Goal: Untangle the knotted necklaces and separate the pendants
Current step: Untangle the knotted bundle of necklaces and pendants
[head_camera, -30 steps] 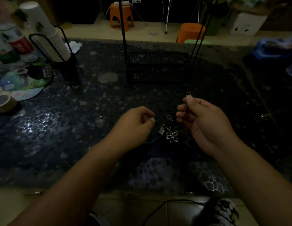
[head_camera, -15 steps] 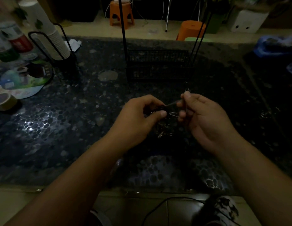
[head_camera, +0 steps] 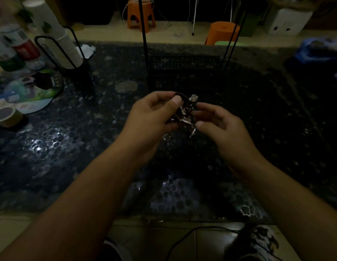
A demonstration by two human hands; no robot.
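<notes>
A tangle of dark cords and silvery pendants [head_camera: 186,113] hangs between my two hands above the dark pebbled tabletop [head_camera: 69,140]. My left hand [head_camera: 152,117] pinches a dark cord loop at the top of the tangle between thumb and forefinger. My right hand [head_camera: 220,127] holds the right side of the tangle with its fingertips, thumb below. One silvery pendant [head_camera: 193,97] sticks up at the top and another [head_camera: 192,132] dangles below. The scene is dim and the single cords are hard to tell apart.
A black wire basket [head_camera: 184,72] stands just behind the hands, with thin black rods rising from it. At the left are a stack of paper cups in a wire holder [head_camera: 56,38], bottles [head_camera: 15,51], a round printed disc [head_camera: 30,91] and a tape roll [head_camera: 6,116]. Orange stools [head_camera: 141,15] stand on the floor beyond.
Both hands have come together and risen slightly. The pendants, which hung between the hands, are now bunched up in both hands' fingertips.
</notes>
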